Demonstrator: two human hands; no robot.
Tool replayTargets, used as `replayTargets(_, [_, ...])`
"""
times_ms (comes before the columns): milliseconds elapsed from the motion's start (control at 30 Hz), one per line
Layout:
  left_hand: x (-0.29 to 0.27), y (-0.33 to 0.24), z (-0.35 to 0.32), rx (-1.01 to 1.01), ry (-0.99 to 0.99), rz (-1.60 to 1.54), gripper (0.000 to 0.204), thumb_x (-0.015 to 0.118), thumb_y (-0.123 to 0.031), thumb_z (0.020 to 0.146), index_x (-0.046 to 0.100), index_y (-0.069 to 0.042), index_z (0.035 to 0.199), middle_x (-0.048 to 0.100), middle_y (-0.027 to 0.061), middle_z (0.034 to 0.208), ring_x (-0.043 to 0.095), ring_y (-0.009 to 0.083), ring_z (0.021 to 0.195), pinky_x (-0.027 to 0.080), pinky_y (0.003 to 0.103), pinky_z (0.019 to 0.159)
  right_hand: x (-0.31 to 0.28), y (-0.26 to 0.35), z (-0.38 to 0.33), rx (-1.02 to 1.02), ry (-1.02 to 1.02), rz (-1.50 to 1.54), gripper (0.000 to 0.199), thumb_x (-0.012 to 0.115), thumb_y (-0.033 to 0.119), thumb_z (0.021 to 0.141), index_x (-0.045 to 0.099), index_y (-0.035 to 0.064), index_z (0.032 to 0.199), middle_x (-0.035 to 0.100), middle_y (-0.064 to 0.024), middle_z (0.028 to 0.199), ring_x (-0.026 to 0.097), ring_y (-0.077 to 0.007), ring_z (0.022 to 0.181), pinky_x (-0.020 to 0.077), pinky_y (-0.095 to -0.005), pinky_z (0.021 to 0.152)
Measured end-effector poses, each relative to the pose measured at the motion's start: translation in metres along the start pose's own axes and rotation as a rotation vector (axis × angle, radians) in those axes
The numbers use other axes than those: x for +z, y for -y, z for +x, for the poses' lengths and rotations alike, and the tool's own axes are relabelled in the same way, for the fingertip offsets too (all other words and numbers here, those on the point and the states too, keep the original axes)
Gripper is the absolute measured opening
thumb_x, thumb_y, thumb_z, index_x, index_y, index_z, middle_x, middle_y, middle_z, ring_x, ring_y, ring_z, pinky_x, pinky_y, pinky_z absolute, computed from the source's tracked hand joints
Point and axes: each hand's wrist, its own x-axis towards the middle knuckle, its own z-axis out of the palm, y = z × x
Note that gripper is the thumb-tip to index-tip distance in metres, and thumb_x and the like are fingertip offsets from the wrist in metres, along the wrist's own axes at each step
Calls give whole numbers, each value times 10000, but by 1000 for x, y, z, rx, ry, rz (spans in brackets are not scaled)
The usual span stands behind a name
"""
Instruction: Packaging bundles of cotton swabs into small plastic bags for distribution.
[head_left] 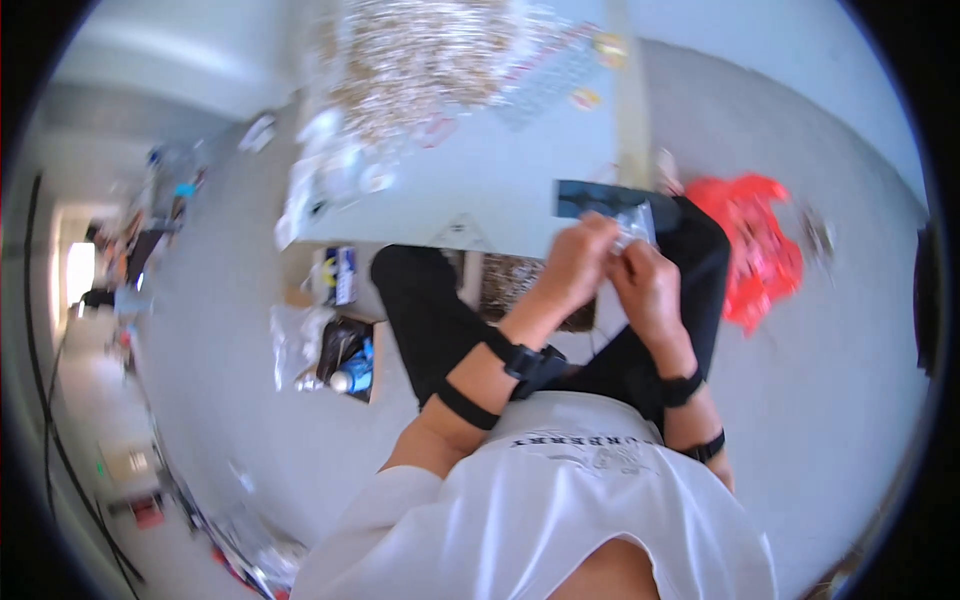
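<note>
A seated person in a white shirt and black trousers works a small clear plastic bag [634, 222] between both hands at the near edge of a pale table [480, 190], seen from a head-worn camera looking straight down. At far left, clutter lines a blurred corridor; nearer in, on the grey floor [220, 330] beside the person's left knee, an open cardboard box [345, 352] holds a blue-and-white bottle, apparently kept within arm's reach of the seat. Across the far part of the table lies a broad heap of small pale pieces [420, 60], too blurred by motion to identify. The left hand [573, 262] is curled, its fingers closed around the lower left side of the bag, seemingly steadying it, while the right hand [645, 283] meets it from the right, fingertips pinching the bag's edge; the two hands touch, pressed close together over the lap, likely so the thin film stays taut. A dark flat card or tray [590, 196] sits just behind the bag on the table edge. Black straps circle both forearms and wrists. To the right, a crumpled red plastic bag [760, 250] lies on the floor just beside the person's right leg.
</note>
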Motion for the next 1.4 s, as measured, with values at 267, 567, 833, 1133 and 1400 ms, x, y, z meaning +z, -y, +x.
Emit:
replayTargets(267, [29,17,63,-252,-10,-332,66,621,11,841,667,-1,886,678,92,773,631,154,676,486,271,624,-13,-56,1,1002,-158,1096,258,651,279,919,634,22,899,616,-15,798,491,-49,613,383,-224,465])
replayTargets(567, [107,31,139,65,134,-214,209,673,23,740,723,-94,905,659,98,824,625,236,783,510,340,712,-6,-115,39,952,-755,1178,93,678,75,869,668,10,804,617,-26,693,482,-72,524,369,-211,452])
replayTargets(833, [115,46,143,180,320,-6,188,692,-18,737,745,-121,885,684,53,864,594,257,908,505,356,818,7,-121,29,1069,-796,1014,123,663,56,866,658,-17,767,589,-32,662,478,-86,515,380,-227,449])
replayTargets(1133, [96,50,133,350,362,79,235,650,-4,746,744,-142,910,698,50,895,581,251,1004,470,389,870,16,-101,19,1070,-791,1033,131,654,73,877,654,-5,773,582,-18,673,471,-77,519,376,-219,455])
replayTargets(1400, [96,49,129,365,391,173,244,574,-46,814,736,-153,962,707,23,963,568,237,1051,399,386,924,22,-107,18,1079,-793,1028,102,659,97,893,656,17,830,602,-24,717,477,-78,540,410,-210,473])
